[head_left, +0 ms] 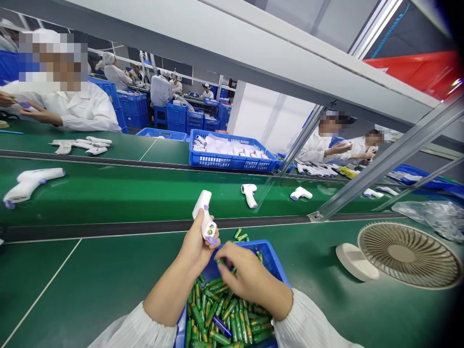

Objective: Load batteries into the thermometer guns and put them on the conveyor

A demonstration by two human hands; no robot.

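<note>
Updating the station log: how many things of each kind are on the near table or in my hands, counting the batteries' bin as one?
Thermometer, held in left hand: 1
Blue bin: 1
Fan: 1
Plastic bag: 1
Total: 4

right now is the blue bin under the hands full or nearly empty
Full: the blue bin is heaped with green batteries close to its rim, and a few lie on the table beyond its far edge.

Batteries [224, 309] in bin [270, 256]; fan [409, 253] right.
</note>
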